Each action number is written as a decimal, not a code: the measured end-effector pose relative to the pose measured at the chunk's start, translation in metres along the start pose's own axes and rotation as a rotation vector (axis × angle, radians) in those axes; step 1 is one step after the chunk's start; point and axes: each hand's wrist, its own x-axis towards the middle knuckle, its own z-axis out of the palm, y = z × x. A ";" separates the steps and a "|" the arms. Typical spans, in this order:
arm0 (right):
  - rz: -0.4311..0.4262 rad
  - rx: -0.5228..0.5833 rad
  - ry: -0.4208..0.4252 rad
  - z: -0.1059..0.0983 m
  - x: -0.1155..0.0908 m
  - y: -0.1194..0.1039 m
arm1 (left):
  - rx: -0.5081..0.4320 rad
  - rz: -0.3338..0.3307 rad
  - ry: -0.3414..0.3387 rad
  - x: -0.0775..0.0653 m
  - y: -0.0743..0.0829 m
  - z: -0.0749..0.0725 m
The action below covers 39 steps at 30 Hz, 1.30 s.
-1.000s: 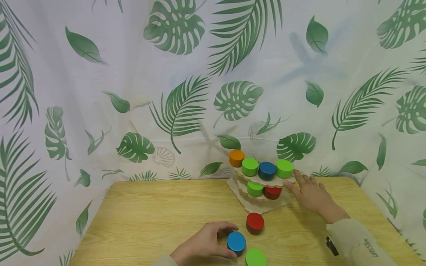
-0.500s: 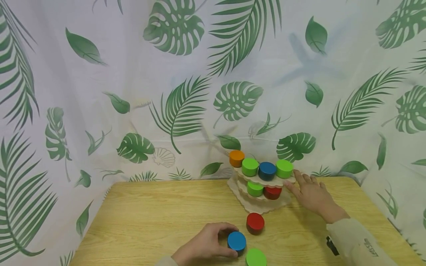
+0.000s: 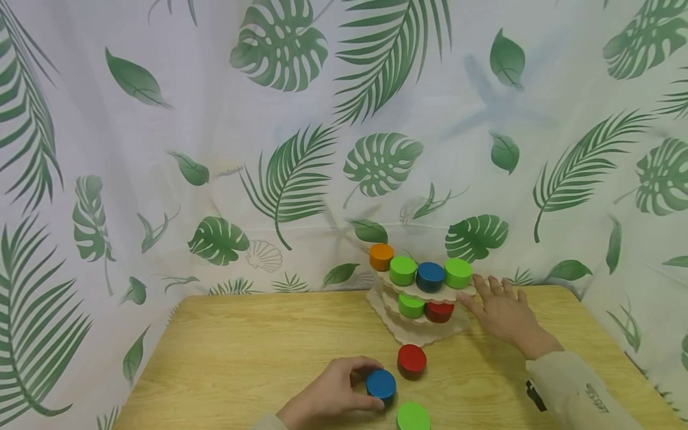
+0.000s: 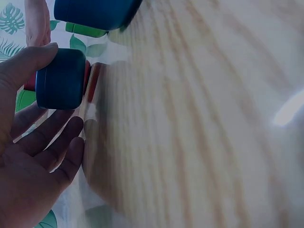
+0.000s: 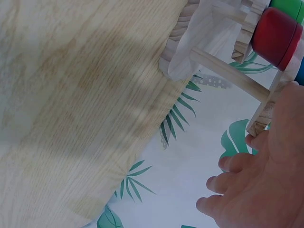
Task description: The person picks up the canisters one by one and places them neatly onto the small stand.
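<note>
My left hand (image 3: 341, 385) pinches a small round blue tin (image 3: 381, 384) between thumb and fingers, close over the table at front centre. In the left wrist view the thumb lies along one side of this tin (image 4: 61, 78), and the lower fingers are spread beside it. A red tin (image 3: 412, 361) stands just behind, and a green tin (image 3: 413, 416) in front. My right hand (image 3: 507, 313) holds the top tier's right edge on the wooden tiered stand (image 3: 419, 334). In the right wrist view its other fingers spread out past the tier.
On the stand's top tier sit an orange tin (image 3: 381, 257), a second blue tin (image 3: 430, 276) and two green ones. Below are another green tin (image 3: 411, 306) and another red tin (image 3: 439, 312). A leaf-printed curtain (image 3: 317, 179) hangs behind the wooden table (image 3: 242, 352).
The blue tin in my left hand has shifted slightly up and away, and its top looks darker. My right hand keeps its place on the stand.
</note>
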 end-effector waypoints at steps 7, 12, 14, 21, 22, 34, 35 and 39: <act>0.003 0.016 0.017 0.003 0.001 0.001 | -0.006 0.027 0.021 0.000 0.002 -0.002; 0.009 0.008 -0.012 0.001 0.001 0.000 | -0.015 0.019 0.070 0.005 0.004 -0.005; 0.014 0.014 -0.018 0.000 0.001 -0.001 | -0.029 0.012 0.095 0.009 0.006 -0.008; 0.012 0.015 -0.020 0.000 0.002 0.000 | -0.049 0.032 0.205 0.022 0.013 -0.017; 0.012 0.016 -0.021 0.000 0.001 0.000 | -0.043 0.035 0.222 0.023 0.013 -0.018; 0.010 0.025 -0.016 -0.001 0.000 -0.002 | -0.086 0.025 0.283 0.040 0.013 -0.026; 0.011 0.025 -0.016 -0.001 0.000 -0.002 | -0.083 0.022 0.286 0.041 0.013 -0.026; 0.010 0.024 -0.017 0.000 0.000 -0.001 | -0.058 0.033 0.298 0.044 0.015 -0.028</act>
